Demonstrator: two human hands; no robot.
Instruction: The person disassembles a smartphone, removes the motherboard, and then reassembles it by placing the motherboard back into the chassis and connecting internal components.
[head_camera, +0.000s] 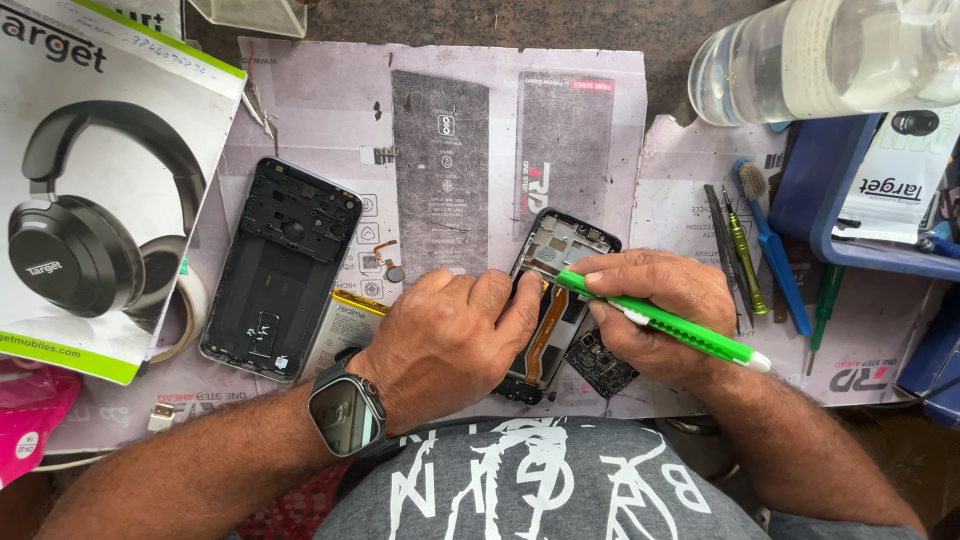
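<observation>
My left hand (450, 335) lies flat over the lower half of the opened phone (556, 290), fingers curled down and pressing it onto the bench (690, 210); that grip is closed on the phone's frame, with the fingertips reaching its left edge. My right hand (665, 310) has its grip closed around a green tool with a white tip (660, 320), held like a pen, the working end pointing left into the phone's upper part just beside my left fingertips. The phone sits near the middle of the bench, upright to my view, its top end with the bare metal frame showing above my hands and an orange ribbon cable (548, 335) running down its inside between them. A small dark circuit board (600, 365) lies just under my right hand, touching the phone's lower right side as far as I can tell.

On my left wrist is a smartwatch (345, 413). To the left, well apart from the phone, lies a black back cover (280, 265) with its inside up. Further left is a box with a picture of headphones (95, 190). To the right lie a blue brush (772, 245), a green screwdriver (745, 260) and tweezers (722, 240) side by side. A clear plastic bottle (820, 55) lies at the top right corner.
</observation>
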